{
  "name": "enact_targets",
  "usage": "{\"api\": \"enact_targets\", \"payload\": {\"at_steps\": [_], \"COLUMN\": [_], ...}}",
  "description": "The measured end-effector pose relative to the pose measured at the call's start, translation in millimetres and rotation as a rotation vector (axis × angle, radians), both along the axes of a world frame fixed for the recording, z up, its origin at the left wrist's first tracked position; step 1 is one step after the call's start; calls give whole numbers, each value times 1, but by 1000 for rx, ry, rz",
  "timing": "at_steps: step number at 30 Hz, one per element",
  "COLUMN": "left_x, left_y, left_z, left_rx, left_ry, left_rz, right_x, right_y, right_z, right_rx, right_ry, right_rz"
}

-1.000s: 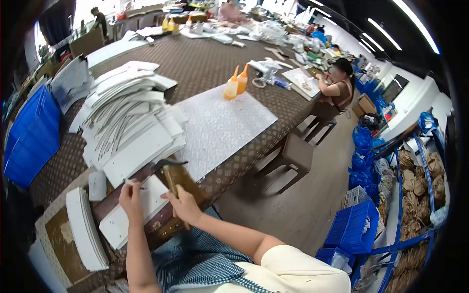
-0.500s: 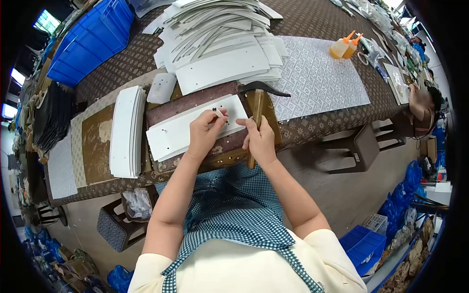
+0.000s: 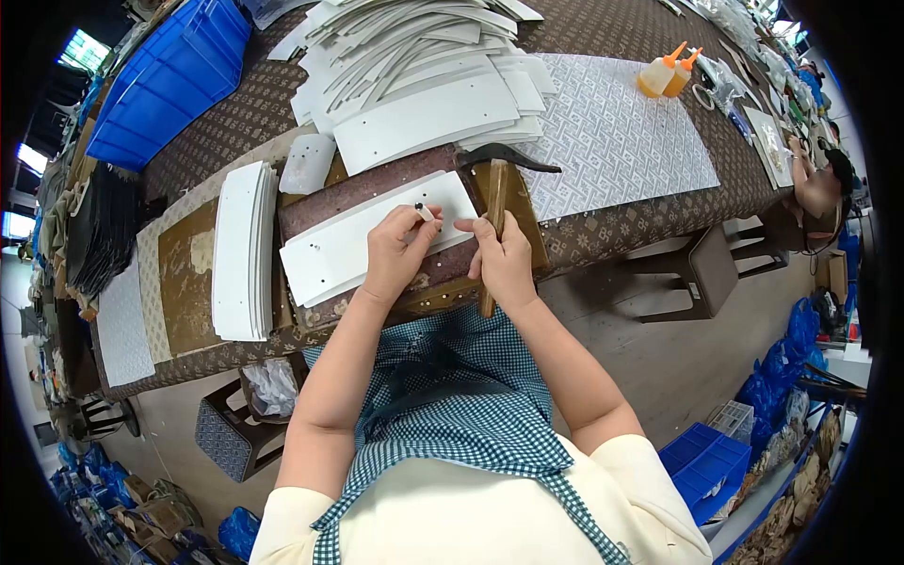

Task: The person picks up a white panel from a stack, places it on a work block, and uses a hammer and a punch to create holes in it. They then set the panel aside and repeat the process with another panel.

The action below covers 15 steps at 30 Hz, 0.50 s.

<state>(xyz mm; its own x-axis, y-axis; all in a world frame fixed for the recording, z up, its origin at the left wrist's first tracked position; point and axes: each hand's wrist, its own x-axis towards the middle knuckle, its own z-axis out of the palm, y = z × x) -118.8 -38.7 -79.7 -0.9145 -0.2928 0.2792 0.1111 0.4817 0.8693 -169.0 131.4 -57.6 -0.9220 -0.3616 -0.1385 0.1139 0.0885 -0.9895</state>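
A hammer with a wooden handle (image 3: 496, 193) and a dark curved head stands nearly upright, its handle in my right hand (image 3: 504, 254). That hand's fingers wrap the lower handle. My left hand (image 3: 397, 252) is over white strips (image 3: 339, 240) with small dark dots, lying on a reddish-brown board (image 3: 367, 196). Its thumb and forefinger pinch a small white piece (image 3: 424, 213), with a tiny dark part beside it. The two hands are close together but apart.
A stack of white strips (image 3: 243, 250) lies left of the board, and a large pile (image 3: 433, 113) behind it. Farther off are a blue crate (image 3: 169, 80) and orange-tipped bottles (image 3: 659, 75). A brown stool (image 3: 702, 273) and another person (image 3: 819, 188) are at the right.
The view has shifted slightly. My left hand still pinches over the strips, and my right hand keeps its hold on the hammer.
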Motion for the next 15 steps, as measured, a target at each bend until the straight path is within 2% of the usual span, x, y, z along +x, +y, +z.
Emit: {"api": "enact_targets", "payload": {"at_steps": [7, 10, 13, 15], "left_x": [-2, -7, -7, -9], "left_y": [3, 2, 4, 4], "left_z": [4, 3, 1, -1], "left_rx": [-153, -182, -226, -250], "left_ry": [97, 179, 214, 248], "left_rz": [-28, -29, -28, -29], "right_x": [-1, -8, -7, -9], "right_y": [7, 21, 32, 39], "right_z": [2, 61, 142, 166], "right_rx": [-5, 112, -41, -329], "right_ry": [-21, 138, 424, 519], "right_rz": [51, 234, 259, 372]}}
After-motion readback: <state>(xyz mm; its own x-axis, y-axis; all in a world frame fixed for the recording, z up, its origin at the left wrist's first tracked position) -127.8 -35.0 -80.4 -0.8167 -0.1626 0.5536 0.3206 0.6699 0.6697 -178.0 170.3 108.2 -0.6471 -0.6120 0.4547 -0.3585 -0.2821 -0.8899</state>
